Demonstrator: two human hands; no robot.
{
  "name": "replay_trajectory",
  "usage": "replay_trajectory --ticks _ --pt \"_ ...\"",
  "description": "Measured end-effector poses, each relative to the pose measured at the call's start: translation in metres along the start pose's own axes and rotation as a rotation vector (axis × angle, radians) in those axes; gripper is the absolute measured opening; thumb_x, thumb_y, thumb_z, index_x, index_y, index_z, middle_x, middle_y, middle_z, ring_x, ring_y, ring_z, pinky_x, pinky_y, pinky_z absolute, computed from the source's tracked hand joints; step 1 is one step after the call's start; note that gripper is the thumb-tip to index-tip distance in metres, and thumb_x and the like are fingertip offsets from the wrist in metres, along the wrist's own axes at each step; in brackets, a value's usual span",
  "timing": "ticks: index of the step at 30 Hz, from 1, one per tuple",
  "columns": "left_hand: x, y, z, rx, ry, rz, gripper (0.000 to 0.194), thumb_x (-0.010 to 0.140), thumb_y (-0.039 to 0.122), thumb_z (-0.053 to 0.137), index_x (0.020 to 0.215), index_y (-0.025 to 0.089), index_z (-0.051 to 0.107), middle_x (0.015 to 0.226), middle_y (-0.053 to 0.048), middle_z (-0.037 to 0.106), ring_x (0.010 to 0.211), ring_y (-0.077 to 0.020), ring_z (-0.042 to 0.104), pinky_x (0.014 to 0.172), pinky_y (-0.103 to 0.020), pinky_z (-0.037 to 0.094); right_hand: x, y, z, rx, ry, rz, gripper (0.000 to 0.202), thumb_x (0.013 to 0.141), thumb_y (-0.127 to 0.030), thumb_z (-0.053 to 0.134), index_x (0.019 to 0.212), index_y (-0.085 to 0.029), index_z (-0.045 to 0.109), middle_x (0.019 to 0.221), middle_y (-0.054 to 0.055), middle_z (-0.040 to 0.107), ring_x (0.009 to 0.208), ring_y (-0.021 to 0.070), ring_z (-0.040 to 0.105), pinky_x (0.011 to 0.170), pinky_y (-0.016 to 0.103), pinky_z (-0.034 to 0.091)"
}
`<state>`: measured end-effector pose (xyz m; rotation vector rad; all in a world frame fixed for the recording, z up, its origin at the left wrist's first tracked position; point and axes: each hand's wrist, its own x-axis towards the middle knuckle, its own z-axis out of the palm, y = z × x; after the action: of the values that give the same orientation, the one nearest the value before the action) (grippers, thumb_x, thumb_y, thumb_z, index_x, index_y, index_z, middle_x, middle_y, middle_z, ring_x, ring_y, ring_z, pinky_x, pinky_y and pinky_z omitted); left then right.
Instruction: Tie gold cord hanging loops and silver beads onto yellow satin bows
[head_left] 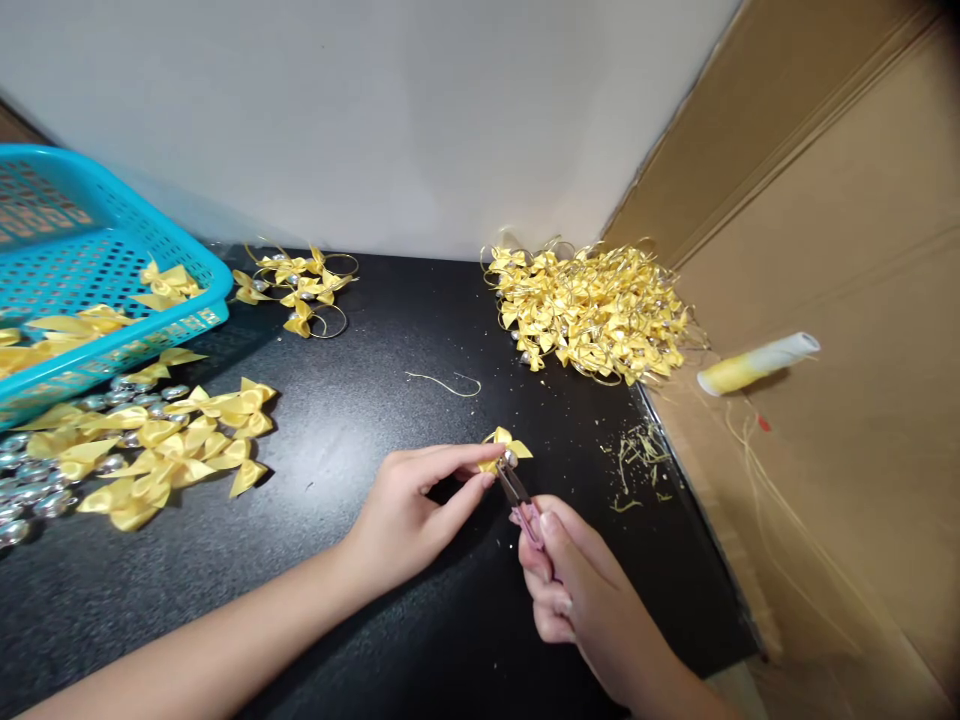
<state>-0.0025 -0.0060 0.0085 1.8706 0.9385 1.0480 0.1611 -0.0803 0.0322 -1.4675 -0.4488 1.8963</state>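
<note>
Between the thumb and index finger of my left hand (420, 505) is a yellow ribbon bow (511, 443) with a small silvery bead at its centre. My right hand (574, 585) is wrapped around small clippers (516, 492) with a dark metal head and a pink handle. The clippers' tip meets the bow beside the bead; whether a cord lies in the jaws is too small to tell. A loose pale cord (450, 384) lies on the black table (390, 345) just beyond my left hand.
At left, a blue basket (217, 280) holds yellow bows; more bows (202, 430) and silvery beads (45, 480) lie before it. Looped bows form a small cluster (300, 280) and a large pile (600, 310). Cord clippings (637, 455) lie near the right edge, a tube (757, 363) beyond.
</note>
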Motion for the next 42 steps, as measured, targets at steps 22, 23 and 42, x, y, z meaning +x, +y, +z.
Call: replay_trajectory --ticks 22,23,42 --pt "0.001 0.001 -0.001 -0.067 -0.031 -0.135 0.024 0.084 0.015 0.065 0.106 0.017 0.073 0.092 -0.004 0.079 0.075 -0.014 0.074 0.071 -0.022 0.057 0.002 0.007 -0.003 0.026 0.002 -0.057 0.055 0.07 -0.069 0.067 0.083 -0.019 0.048 0.06 -0.01 0.039 0.045 -0.0003 0.02 0.039 0.013 0.012" --pt "0.001 0.001 -0.001 -0.058 -0.033 -0.12 0.024 0.084 0.014 0.065 0.106 0.017 0.073 0.091 -0.004 0.079 0.074 -0.0135 0.073 0.07 -0.021 0.057 0.003 0.008 -0.002 0.026 0.007 -0.058 0.054 0.071 -0.069 0.066 0.084 -0.019 0.048 0.061 -0.01 0.039 0.045 -0.0001 0.02 0.039 0.013 0.012" --pt "-0.001 -0.002 -0.001 0.023 -0.013 -0.034 0.024 0.084 0.012 0.064 0.105 0.017 0.073 0.089 -0.004 0.079 0.071 -0.0133 0.073 0.068 -0.021 0.057 0.004 0.003 0.0 0.039 0.015 -0.006 0.05 0.072 -0.065 0.067 0.085 -0.02 0.048 0.061 -0.01 0.039 0.044 0.0008 0.018 0.038 0.013 0.011"
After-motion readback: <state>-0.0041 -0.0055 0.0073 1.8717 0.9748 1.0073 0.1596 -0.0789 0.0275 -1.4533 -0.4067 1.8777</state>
